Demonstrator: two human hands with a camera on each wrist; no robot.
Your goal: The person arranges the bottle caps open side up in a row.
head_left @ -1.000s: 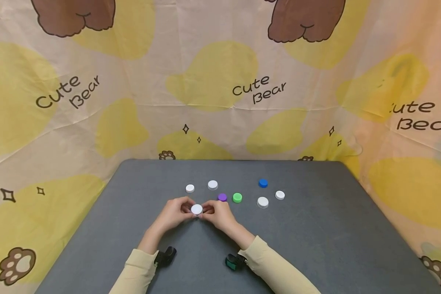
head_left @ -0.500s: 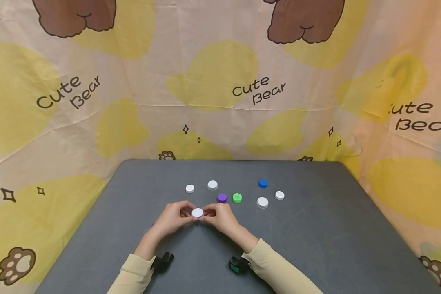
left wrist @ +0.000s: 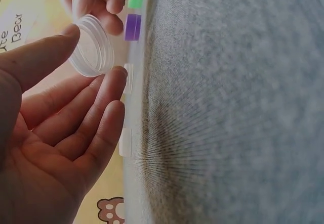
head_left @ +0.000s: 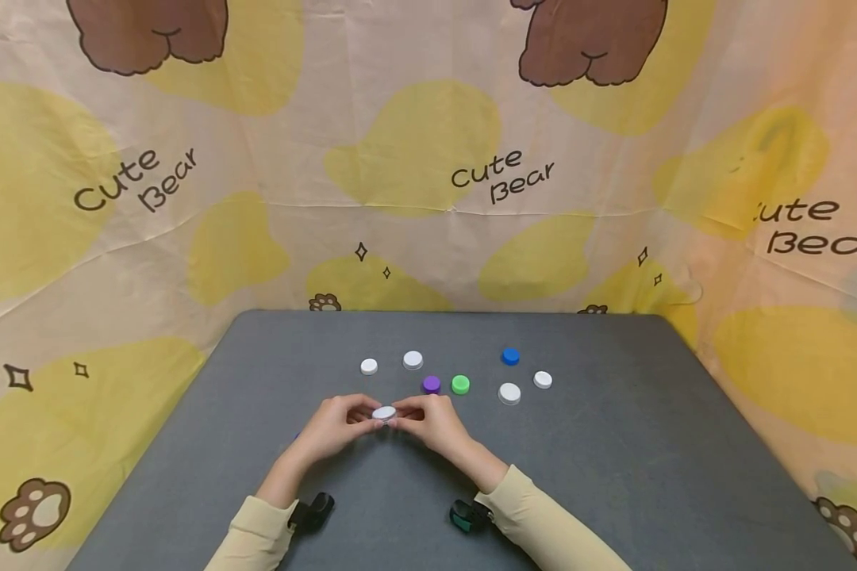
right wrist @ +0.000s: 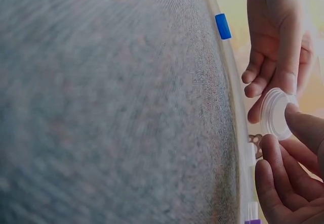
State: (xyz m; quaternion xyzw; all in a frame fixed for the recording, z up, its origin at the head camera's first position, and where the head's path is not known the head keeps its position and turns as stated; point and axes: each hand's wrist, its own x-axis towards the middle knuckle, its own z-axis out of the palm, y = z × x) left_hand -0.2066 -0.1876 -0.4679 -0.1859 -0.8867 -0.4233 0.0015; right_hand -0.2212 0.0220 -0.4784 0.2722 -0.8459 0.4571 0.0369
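Both hands hold one small round cap (head_left: 383,414), white on top, with a clear ridged rim, a little above the grey table. My left hand (head_left: 339,424) pinches its left side between thumb and fingers. From the other side my right hand (head_left: 428,420) pinches it too. In the left wrist view the translucent hollow underside of the cap (left wrist: 93,47) shows between the left thumb and fingers. The right wrist view has the cap (right wrist: 276,114) tilted between both hands' fingertips. A purple cap (head_left: 432,385) lies just behind the right hand.
On the grey table (head_left: 614,476) lie a green cap (head_left: 460,385), a blue cap (head_left: 510,356) and several white caps (head_left: 510,393), spread behind the hands. A sliver of blue (head_left: 297,435) peeks out beside the left wrist. Patterned cloth hangs behind and beside the table.
Both hands have come slightly nearer to me with the cap. Its white top now shows as a thinner oval, tilted more edge-on. The caps on the table lie as before.
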